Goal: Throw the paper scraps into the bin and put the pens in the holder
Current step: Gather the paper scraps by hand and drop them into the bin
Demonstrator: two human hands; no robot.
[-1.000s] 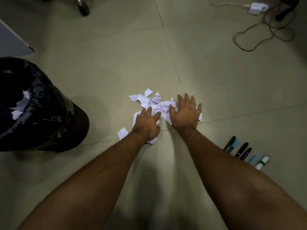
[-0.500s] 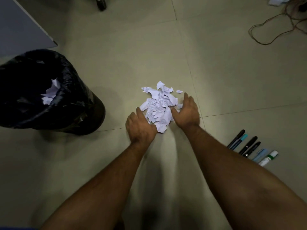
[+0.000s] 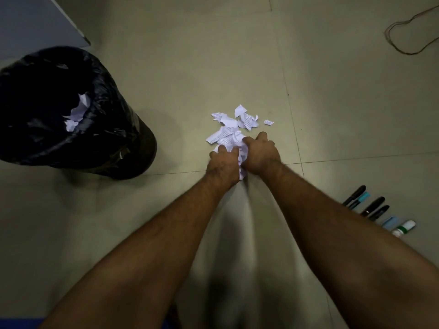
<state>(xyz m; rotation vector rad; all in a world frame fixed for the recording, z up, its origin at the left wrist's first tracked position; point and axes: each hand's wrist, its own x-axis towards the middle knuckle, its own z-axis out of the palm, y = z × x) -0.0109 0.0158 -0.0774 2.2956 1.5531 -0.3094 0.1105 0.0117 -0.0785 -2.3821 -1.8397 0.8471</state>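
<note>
White paper scraps (image 3: 234, 125) with printed text lie in a small heap on the tiled floor. My left hand (image 3: 223, 166) and my right hand (image 3: 260, 154) press together on the near part of the heap, with a bunch of scraps squeezed between them. Several loose scraps stay beyond my fingers. A bin (image 3: 71, 115) lined with a black bag stands to the left, with some scraps inside. Several pens (image 3: 370, 205) lie in a row on the floor at the right. No holder is in view.
A grey panel edge (image 3: 71, 27) runs behind the bin at the top left. A thin cable (image 3: 403, 36) loops on the floor at the top right. A small white and green tube (image 3: 403, 227) lies at the end of the pen row.
My two hands have closed in from either side of the heap and now clamp a bunch of scraps between them. The view has shifted, so the bin appears nearer.
</note>
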